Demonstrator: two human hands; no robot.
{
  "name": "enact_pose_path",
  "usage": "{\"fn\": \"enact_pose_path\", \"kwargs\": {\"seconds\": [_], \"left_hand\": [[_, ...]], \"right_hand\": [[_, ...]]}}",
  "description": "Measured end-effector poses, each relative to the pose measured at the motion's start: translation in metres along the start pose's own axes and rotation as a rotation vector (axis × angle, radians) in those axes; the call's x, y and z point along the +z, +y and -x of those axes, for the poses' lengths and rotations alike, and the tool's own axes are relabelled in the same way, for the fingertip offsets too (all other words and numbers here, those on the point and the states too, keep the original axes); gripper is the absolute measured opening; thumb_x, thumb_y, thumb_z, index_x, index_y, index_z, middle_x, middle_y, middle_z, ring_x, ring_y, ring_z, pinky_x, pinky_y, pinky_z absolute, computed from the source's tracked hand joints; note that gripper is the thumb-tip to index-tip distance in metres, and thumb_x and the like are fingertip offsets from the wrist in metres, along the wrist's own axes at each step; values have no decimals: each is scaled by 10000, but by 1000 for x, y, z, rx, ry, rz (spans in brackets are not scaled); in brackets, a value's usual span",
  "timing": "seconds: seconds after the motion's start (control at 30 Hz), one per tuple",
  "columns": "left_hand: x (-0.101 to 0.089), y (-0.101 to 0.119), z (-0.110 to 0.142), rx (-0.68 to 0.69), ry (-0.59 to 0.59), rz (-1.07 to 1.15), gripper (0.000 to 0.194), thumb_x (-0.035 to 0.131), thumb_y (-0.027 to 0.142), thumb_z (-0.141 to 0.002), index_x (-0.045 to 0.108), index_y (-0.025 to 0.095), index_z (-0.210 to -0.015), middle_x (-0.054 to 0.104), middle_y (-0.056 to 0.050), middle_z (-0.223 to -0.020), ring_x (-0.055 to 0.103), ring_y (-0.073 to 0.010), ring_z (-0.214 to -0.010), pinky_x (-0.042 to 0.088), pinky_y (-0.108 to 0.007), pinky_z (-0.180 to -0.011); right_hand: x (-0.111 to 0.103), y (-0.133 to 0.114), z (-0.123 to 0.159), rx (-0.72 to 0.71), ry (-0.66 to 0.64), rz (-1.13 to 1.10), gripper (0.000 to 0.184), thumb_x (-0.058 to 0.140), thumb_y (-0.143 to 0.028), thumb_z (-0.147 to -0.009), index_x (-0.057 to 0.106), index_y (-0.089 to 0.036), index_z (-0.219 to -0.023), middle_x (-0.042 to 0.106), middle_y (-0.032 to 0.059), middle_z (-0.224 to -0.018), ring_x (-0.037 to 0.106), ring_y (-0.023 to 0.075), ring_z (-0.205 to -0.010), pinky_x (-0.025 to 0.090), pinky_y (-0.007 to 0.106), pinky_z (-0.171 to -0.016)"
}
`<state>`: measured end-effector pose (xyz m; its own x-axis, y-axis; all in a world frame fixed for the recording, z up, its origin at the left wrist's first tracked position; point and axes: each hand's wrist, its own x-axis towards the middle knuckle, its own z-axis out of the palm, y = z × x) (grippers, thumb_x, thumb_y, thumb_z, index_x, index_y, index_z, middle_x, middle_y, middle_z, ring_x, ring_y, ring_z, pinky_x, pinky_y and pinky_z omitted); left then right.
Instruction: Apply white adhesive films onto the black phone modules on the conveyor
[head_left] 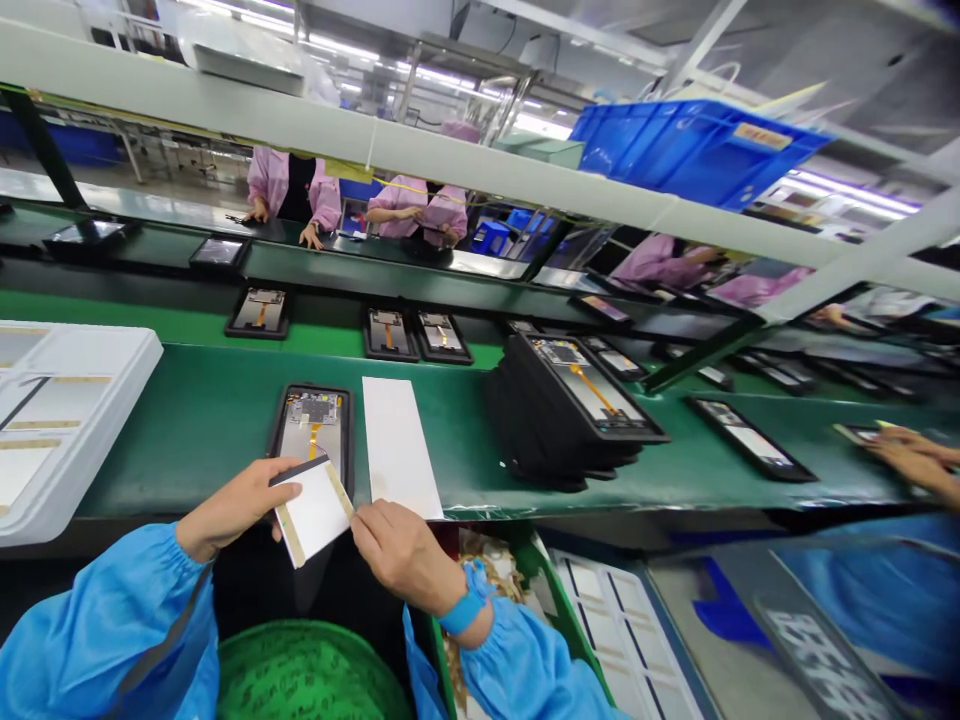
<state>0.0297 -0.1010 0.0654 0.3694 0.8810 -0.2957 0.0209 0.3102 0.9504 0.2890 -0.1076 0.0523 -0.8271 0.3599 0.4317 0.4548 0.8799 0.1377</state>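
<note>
My left hand point(238, 505) grips a flat white tablet battery point(319, 520) by its black-banded edge, thumb on top. Tan adhesive strips run along two sides of the battery, which is tilted above the bench edge. At its right corner, my right hand point(401, 550) is closed in a pinch beside the end of a tan strip; the fingertips hide what exactly they grip. Just behind lies an open tablet point(311, 408) in a black tray, showing its circuit board and an orange flex cable. A plain white card point(401, 445) lies to the right of that tablet.
Right of the card rises a stack of black trays point(570, 400) with open tablets. A white tray point(112, 400) of batteries stands at left. Below are a green bin point(555, 600) with scraps and another battery tray point(630, 630). A co-worker's hand point(915, 455) works at far right.
</note>
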Motion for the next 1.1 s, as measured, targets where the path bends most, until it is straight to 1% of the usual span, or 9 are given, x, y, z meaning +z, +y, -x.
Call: {"fn": "enact_pose_path", "kwargs": {"seconds": [0.1, 0.2, 0.27, 0.33, 0.47, 0.57, 0.67, 0.9, 1.1], "left_hand": [[5, 6, 6, 10, -136, -137, 513, 611, 377, -896, 552, 125, -1339, 659, -38, -789, 559, -105, -511, 458, -209, -475], [8, 7, 9, -28, -317, -125, 497, 598, 372, -908, 546, 159, -1354, 670, -51, -835, 585, -114, -522, 467, -208, -466], [9, 4, 4, -32, -285, -42, 459, 615, 369, -895, 577, 149, -1295, 653, -43, -800, 592, -119, -534, 472, -204, -455], [9, -1, -7, -41, -165, 68, 453, 655, 363, -859, 592, 126, -1240, 628, -32, -748, 594, -125, -546, 463, -193, -429], [11, -9, -30, -90, -5, 193, 541, 714, 340, -788, 573, 80, -1241, 643, -52, -748, 600, -129, -558, 464, -191, -414], [17, -11, -38, -95, 19, 195, 520, 719, 337, -771, 585, 64, -1193, 660, -71, -767, 612, -135, -563, 481, -205, -423], [22, -10, -39, -100, 9, 187, 461, 716, 335, -760, 596, 69, -1116, 667, -78, -777, 616, -137, -567, 487, -210, -429], [36, -2, -38, -99, 9, 152, 462, 694, 338, -740, 570, 69, -1094, 654, -59, -734, 601, -135, -571, 473, -202, -424], [48, -13, -42, -72, 12, 75, 378, 639, 306, -768, 578, 91, -1072, 612, -16, -695, 588, -131, -559, 453, -191, -399]], "right_hand": [[2, 11, 6, 115, 90, -110, 204, 472, -103, -932, 567, -178, -768, 584, 28, -686, 543, 148, -649, 418, 285, -588], [-5, 37, 18, 532, 290, -281, 138, 483, -133, -924, 595, -186, -863, 656, 29, -792, 603, 135, -718, 485, 256, -664], [-10, 51, 26, 820, 461, -297, 112, 494, -141, -913, 594, -186, -890, 682, 47, -898, 635, 145, -788, 514, 262, -698], [-10, 53, 30, 903, 542, -299, 101, 505, -136, -904, 588, -186, -876, 681, 61, -943, 646, 159, -846, 527, 274, -724], [-3, 18, 21, 558, 356, -414, 143, 491, -80, -923, 591, -182, -926, 661, 55, -901, 626, 155, -850, 529, 283, -770], [-6, -9, 10, 285, 184, -341, 222, 475, -57, -943, 604, -162, -1090, 654, 73, -906, 598, 163, -828, 518, 284, -733], [-16, -15, 3, 120, 83, -235, 231, 488, -81, -957, 608, -128, -1148, 653, 90, -899, 581, 169, -793, 501, 286, -688], [-22, -13, 2, -41, 18, -59, 177, 475, -72, -956, 636, -100, -1023, 623, 79, -803, 560, 161, -729, 469, 298, -642], [-20, -17, 7, -107, -47, -4, 193, 468, -75, -949, 625, -143, -859, 564, 45, -726, 505, 147, -639, 391, 304, -540]]}}
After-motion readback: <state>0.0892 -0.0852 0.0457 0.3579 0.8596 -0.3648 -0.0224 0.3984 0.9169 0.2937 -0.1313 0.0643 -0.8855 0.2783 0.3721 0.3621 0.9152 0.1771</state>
